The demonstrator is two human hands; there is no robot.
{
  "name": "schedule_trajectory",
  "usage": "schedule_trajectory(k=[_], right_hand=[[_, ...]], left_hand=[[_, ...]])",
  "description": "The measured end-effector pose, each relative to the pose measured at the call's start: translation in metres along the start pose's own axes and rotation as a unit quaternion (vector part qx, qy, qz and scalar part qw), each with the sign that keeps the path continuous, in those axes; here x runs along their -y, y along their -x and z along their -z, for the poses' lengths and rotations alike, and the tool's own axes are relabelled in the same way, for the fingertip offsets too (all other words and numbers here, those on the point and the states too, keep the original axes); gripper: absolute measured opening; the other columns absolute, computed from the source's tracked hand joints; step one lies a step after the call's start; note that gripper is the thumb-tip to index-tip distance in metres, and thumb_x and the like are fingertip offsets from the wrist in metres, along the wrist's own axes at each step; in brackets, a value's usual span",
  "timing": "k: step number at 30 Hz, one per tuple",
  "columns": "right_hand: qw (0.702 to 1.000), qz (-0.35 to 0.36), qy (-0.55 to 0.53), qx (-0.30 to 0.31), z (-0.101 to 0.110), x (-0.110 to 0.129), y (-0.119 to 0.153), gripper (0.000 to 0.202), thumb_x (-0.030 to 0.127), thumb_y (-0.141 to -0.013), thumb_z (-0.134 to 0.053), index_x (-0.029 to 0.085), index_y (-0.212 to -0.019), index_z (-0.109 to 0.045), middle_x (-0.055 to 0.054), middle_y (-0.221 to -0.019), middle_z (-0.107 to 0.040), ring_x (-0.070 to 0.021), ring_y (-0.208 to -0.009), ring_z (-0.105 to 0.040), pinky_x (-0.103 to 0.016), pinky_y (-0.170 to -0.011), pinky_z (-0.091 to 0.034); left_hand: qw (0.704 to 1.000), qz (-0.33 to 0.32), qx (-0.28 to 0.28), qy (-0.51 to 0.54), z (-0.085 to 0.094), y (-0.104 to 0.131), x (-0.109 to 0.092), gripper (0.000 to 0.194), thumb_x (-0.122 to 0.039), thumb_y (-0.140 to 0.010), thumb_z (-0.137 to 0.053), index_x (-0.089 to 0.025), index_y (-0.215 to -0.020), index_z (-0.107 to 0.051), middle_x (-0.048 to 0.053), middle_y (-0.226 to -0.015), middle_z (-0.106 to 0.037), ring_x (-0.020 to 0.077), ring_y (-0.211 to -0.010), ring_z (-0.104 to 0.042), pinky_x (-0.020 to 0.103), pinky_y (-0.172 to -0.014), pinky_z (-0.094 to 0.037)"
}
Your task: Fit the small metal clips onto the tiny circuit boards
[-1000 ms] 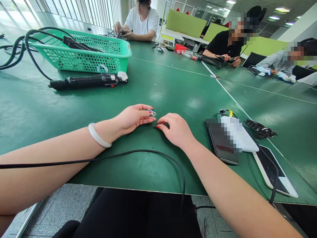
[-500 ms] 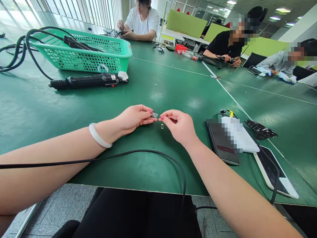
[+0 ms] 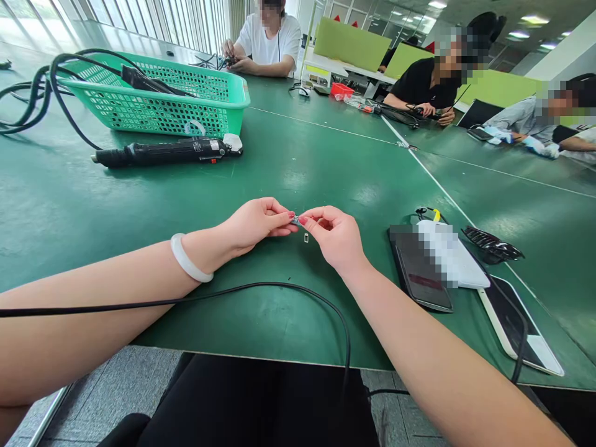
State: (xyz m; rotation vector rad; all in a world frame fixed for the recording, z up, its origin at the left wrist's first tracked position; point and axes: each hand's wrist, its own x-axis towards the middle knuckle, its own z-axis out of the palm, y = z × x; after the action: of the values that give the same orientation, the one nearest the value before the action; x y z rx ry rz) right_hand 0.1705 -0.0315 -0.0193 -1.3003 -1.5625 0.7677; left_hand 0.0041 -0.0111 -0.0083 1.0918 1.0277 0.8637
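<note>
My left hand (image 3: 254, 223), with a white bangle on its wrist, pinches a small silver-grey piece (image 3: 295, 220) between thumb and fingers. The fingertips of my right hand (image 3: 333, 233) close on the other end of that piece, thumb against finger. Most of it is covered, so its exact kind cannot be made out. Just below the fingertips, a tiny pale rectangular frame (image 3: 306, 238) lies on the green tabletop (image 3: 261, 310). Both hands are just above the table, almost touching each other.
A green basket (image 3: 158, 118) with cables stands at the back left, a black electric screwdriver (image 3: 167, 152) before it. On the right lie a dark phone (image 3: 419, 273), a white phone (image 3: 521, 329) and a black hair clip (image 3: 493, 245). A black cable (image 3: 261, 284) crosses near me. Co-workers sit beyond.
My right fingertips have come left and now meet the small piece in my left hand. Before, there was a gap between the hands. The pale frame stays put.
</note>
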Motion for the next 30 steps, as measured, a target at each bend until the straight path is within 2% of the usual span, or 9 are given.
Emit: schedule_trajectory(k=[10,13,18,21,25,30], right_hand=[[1.0,0.009,-0.019,0.005,-0.0004,-0.0009,-0.0002,0.013,0.033,-0.074,-0.067,0.021,-0.076,-0.069,0.0,-0.077,-0.068,-0.0093,-0.057,-0.051,-0.026,-0.058,-0.045],[1.0,0.01,-0.014,-0.001,-0.0005,-0.0004,-0.0001,0.014,0.033,-0.074,-0.067,0.02,-0.079,-0.069,-0.001,-0.077,-0.068,-0.0101,-0.059,-0.054,-0.026,-0.059,-0.047],[1.0,0.015,-0.006,0.0,0.0004,-0.0025,-0.0001,0.021,0.031,-0.075,-0.066,0.02,-0.093,-0.07,-0.004,-0.092,-0.072,-0.0139,-0.074,-0.062,-0.03,-0.073,-0.051],[1.0,0.013,0.005,0.002,0.0016,-0.0041,-0.0007,0.022,0.03,-0.076,-0.065,0.02,-0.095,-0.07,-0.005,-0.094,-0.072,-0.0148,-0.077,-0.064,-0.032,-0.075,-0.052],[1.0,0.014,0.002,0.002,0.0032,-0.0051,-0.002,0.022,0.028,-0.075,-0.066,0.019,-0.096,-0.069,-0.004,-0.091,-0.072,-0.0154,-0.079,-0.065,-0.031,-0.075,-0.051],[1.0,0.018,0.006,0.01,0.0037,-0.005,-0.0025,0.022,0.025,-0.075,-0.066,0.02,-0.096,-0.068,-0.003,-0.088,-0.073,-0.0159,-0.081,-0.066,-0.031,-0.076,-0.049]], left_hand=[[1.0,-0.018,-0.022,-0.001,-0.0006,0.0019,-0.0035,0.017,-0.019,-0.08,-0.066,-0.013,-0.073,-0.051,0.004,-0.068,-0.069,0.01,-0.073,-0.067,0.024,-0.075,-0.051],[1.0,-0.023,-0.012,0.004,0.0001,0.001,-0.0028,0.016,-0.017,-0.08,-0.066,-0.012,-0.073,-0.052,0.005,-0.07,-0.069,0.0103,-0.074,-0.067,0.026,-0.077,-0.051],[0.999,-0.022,0.009,0.022,0.0018,-0.0004,-0.0011,0.016,-0.016,-0.078,-0.068,-0.012,-0.076,-0.053,0.007,-0.077,-0.069,0.0123,-0.077,-0.068,0.026,-0.077,-0.052],[0.999,-0.011,0.011,0.028,0.0019,0.0006,-0.0022,0.017,-0.016,-0.077,-0.068,-0.012,-0.089,-0.056,0.006,-0.078,-0.07,0.0125,-0.075,-0.068,0.028,-0.077,-0.052],[0.999,-0.002,0.044,0.024,0.0019,0.0015,-0.0025,0.032,-0.015,-0.077,-0.068,-0.011,-0.107,-0.059,0.008,-0.085,-0.071,0.013,-0.078,-0.068,0.029,-0.081,-0.052],[0.999,0.004,0.052,0.004,0.0015,0.0012,-0.0022,0.022,-0.014,-0.076,-0.068,-0.01,-0.098,-0.064,0.008,-0.084,-0.071,0.0124,-0.079,-0.067,0.028,-0.083,-0.052]])
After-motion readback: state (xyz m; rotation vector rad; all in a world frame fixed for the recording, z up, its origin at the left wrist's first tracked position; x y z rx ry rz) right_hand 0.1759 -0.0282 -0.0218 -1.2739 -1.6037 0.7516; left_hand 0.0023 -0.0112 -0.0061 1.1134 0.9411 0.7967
